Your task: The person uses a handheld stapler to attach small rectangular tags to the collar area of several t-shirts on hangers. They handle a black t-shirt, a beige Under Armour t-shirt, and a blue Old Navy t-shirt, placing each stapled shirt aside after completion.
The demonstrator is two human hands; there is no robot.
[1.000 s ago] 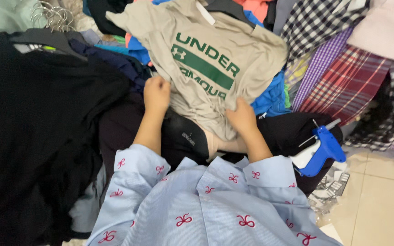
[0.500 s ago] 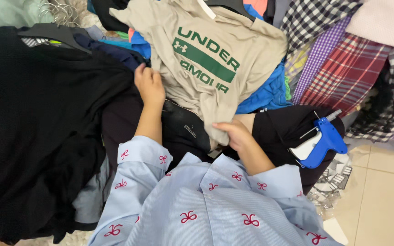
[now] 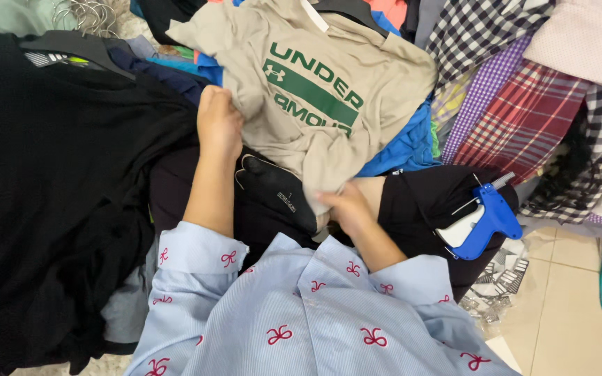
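Okay, head view, the only one I had. Left hand (image 3: pixel 219 120) was closed on the left edge of the tan T-shirt (image 3: pixel 315 90), fingers curled into the fabric, back of the hand facing the camera. Right hand (image 3: pixel 343 205) was pinching the shirt's lower hem, thumb on top, fingers tucked under the cloth, so gripping too. The shirt lay spread front-up on the clothes pile, green block print across the chest, collar toward the top of frame, bottom hem bunched between the two hands.

Under the shirt: a blue garment (image 3: pixel 405 146) stuck out at its right side. Below the hem lay a black garment (image 3: pixel 273 198) with a small pale label, touching the right hand's fingers. Big black top (image 3: pixel 57 188) filled the left side of the frame, its neckline near the top left. Wire hangers (image 3: pixel 85 14) sat at the top left corner, partly cut off.

Right side: a stack of plaid shirts, red-and-white one (image 3: pixel 524 118) in the middle, purple check beside it, black-and-white check above and to the far right. A blue tagging gun (image 3: pixel 479 223) rested on black fabric just right of the right forearm, needle pointing up-right, apart from the hand. Loose paper tags (image 3: pixel 499 285) lay under it at the pile's edge. Tile floor (image 3: pixel 573 320) showed bottom right.

Both forearms came out of light blue sleeves (image 3: pixel 301 320) with small red bow motifs.
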